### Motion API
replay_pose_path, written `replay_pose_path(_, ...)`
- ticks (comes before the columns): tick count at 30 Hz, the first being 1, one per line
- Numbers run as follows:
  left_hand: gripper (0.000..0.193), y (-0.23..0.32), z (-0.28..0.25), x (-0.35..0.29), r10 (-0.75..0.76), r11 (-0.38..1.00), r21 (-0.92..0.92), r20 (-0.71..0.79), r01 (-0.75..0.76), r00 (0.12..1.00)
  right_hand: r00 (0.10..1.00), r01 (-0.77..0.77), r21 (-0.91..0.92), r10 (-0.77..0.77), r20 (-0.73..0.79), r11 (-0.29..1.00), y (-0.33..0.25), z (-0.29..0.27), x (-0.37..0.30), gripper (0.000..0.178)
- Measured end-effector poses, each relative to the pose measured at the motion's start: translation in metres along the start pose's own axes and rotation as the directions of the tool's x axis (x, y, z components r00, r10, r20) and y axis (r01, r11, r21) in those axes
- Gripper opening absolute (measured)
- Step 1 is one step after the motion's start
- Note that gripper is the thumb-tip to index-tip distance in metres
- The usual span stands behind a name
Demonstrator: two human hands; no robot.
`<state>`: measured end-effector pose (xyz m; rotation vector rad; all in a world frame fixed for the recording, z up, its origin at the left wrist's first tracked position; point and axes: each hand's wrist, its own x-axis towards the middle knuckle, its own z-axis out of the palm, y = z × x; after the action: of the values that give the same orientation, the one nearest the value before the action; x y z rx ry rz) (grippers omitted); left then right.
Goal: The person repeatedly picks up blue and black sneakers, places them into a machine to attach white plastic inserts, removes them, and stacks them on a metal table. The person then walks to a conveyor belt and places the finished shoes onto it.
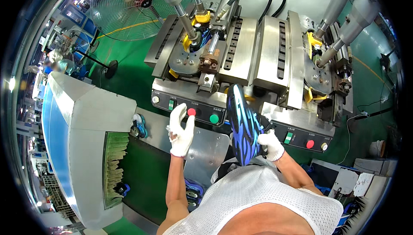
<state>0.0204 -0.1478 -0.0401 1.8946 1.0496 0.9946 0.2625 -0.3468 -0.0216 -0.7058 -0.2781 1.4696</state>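
Note:
My right hand (270,145), in a white glove, grips a black shoe (243,125) by its side. The shoe's blue, purple and white patterned sole is turned up toward me. My left hand (181,131), also gloved, is raised with its fingers apart and nothing in it. It is just left of the red button (191,112) on the left control panel (183,101); whether it touches the panel I cannot tell. A green button (214,119) sits right of the red one. In the left station of the pressing machine, a blue shoe (205,37) is held under the metal rams.
A second press station (318,63) with yellow pads stands at right. Left of me is a white machine (92,127) with a green strip curtain (116,162); a shoe (139,126) lies beside it. More shoes (193,192) are low by my left arm. A large fan (142,2) stands behind.

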Motion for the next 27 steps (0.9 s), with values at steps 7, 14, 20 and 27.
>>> replay_pose_path(7,0.042,0.009,0.008,0.095,0.253,0.951,0.161,0.094,-0.266,0.963,0.995,0.091,0.013,-0.092,0.031,0.996,-0.007,0.009,0.013,0.059)
replay_pose_path(14,0.044,-0.059,0.055,0.223,0.398,0.810,0.326,0.306,-0.488,0.865,0.997,0.024,0.044,-0.021,-0.074,0.999,0.013,-0.021,0.022,0.055)
replay_pose_path(20,0.074,-0.119,0.132,0.309,0.240,0.839,0.437,0.238,-0.325,0.941,0.960,0.024,-0.072,-0.043,-0.277,0.997,0.017,-0.036,0.001,0.065)
replay_pose_path(27,0.063,-0.136,0.184,0.373,-0.015,0.798,0.594,0.190,-0.103,0.982,0.881,-0.096,-0.178,0.000,-0.474,0.979,-0.008,-0.020,-0.016,0.079)
